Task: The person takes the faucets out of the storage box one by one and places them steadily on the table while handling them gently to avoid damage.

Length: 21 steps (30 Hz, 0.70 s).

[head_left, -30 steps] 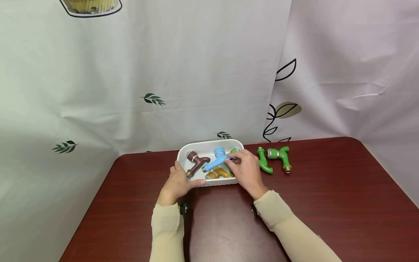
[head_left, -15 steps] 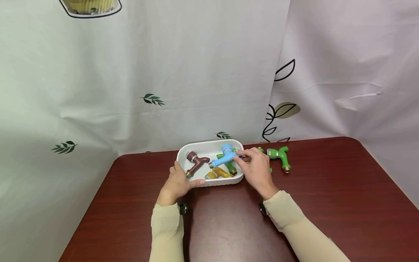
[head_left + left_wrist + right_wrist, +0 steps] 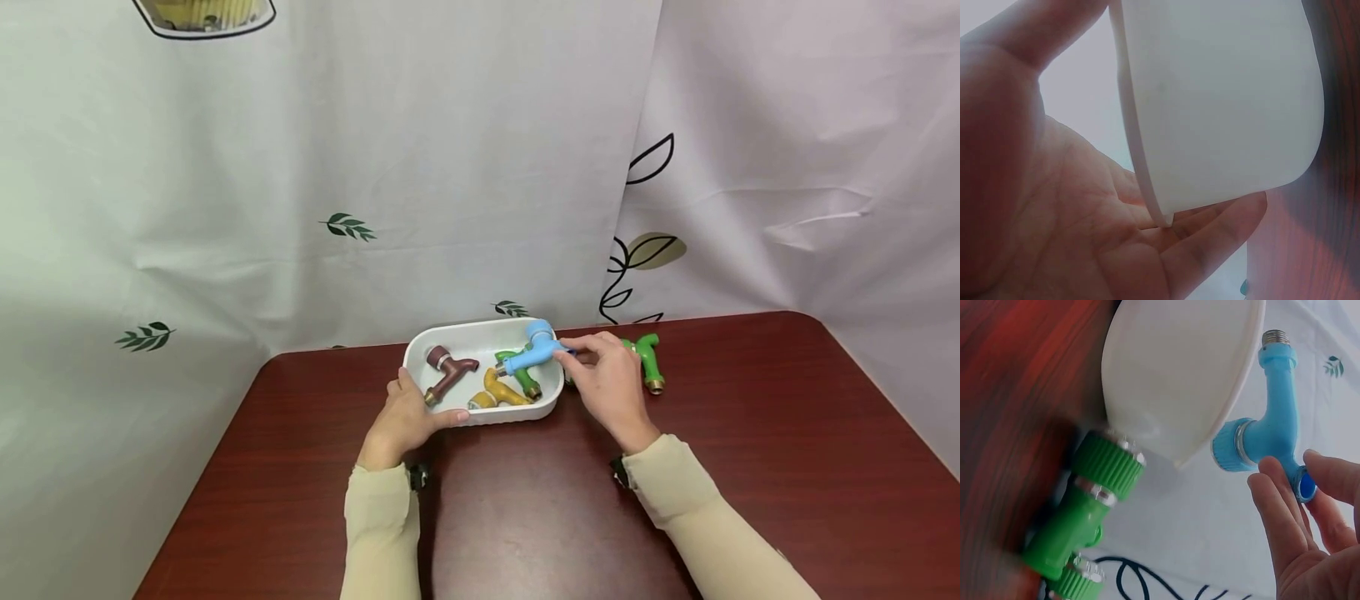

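Observation:
My right hand (image 3: 613,383) pinches the spout end of a light blue tap (image 3: 536,353) with thumb and fingers. The tap is raised over the right side of a white plastic tray (image 3: 480,331), its threaded metal end pointing left. In the right wrist view the blue tap (image 3: 1279,419) shows above the tray's rim, knob to the left. At the tray's front left corner my left hand (image 3: 401,423) grips the rim, thumb along the front and fingers round the side. Inside the tray lie a maroon tap (image 3: 452,375), a yellow tap (image 3: 498,395) and a green tap (image 3: 528,381).
Right of the tray, green taps (image 3: 651,365) lie on the dark red table (image 3: 510,508), partly hidden by my right hand. Close beside the tray wall is a ribbed green knob (image 3: 1107,464). A white curtain with leaf prints (image 3: 420,208) hangs behind the table.
My right hand has moved the blue tap rightward, from over the tray's middle to its right rim, uncovering the green tap inside. My left hand stays on the tray.

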Each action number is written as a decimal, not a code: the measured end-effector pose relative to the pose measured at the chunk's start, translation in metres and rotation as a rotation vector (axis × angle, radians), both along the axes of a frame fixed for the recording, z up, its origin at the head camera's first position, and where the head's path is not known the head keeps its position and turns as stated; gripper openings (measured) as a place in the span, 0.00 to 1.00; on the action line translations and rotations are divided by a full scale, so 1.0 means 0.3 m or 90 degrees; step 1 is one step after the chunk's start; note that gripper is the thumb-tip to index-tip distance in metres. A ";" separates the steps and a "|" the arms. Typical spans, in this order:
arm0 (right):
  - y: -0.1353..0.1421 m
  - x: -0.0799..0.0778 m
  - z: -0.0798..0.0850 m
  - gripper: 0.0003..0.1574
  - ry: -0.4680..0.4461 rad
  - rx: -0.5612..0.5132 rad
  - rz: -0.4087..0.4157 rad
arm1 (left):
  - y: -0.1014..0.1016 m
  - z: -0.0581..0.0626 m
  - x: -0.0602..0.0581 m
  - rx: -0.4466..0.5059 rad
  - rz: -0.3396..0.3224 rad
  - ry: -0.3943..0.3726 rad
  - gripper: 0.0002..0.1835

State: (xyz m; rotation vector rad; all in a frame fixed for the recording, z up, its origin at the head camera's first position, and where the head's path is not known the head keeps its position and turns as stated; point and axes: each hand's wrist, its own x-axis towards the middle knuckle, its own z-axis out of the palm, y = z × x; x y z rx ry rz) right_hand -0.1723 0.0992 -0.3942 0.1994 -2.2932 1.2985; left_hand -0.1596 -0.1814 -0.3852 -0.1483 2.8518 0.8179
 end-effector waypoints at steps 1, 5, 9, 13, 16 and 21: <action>0.008 0.001 0.001 0.15 -0.001 0.000 -0.004 | 0.000 0.001 0.000 -0.002 -0.001 0.000 0.69; 0.038 0.007 0.000 0.16 -0.006 0.000 -0.018 | 0.001 0.002 0.000 -0.006 -0.002 0.000 0.69; 0.069 0.010 -0.006 0.16 0.006 0.012 -0.034 | 0.003 0.003 -0.001 -0.005 -0.001 -0.001 0.69; 0.098 0.007 -0.009 0.16 0.029 0.020 -0.045 | 0.003 0.004 -0.003 -0.007 -0.002 0.000 0.69; 0.116 0.006 -0.012 0.16 0.034 0.024 -0.053 | 0.003 0.004 -0.004 -0.009 -0.002 0.000 0.70; 0.144 0.008 -0.018 0.14 0.028 0.029 -0.058 | 0.000 0.001 -0.003 -0.007 0.001 -0.002 0.69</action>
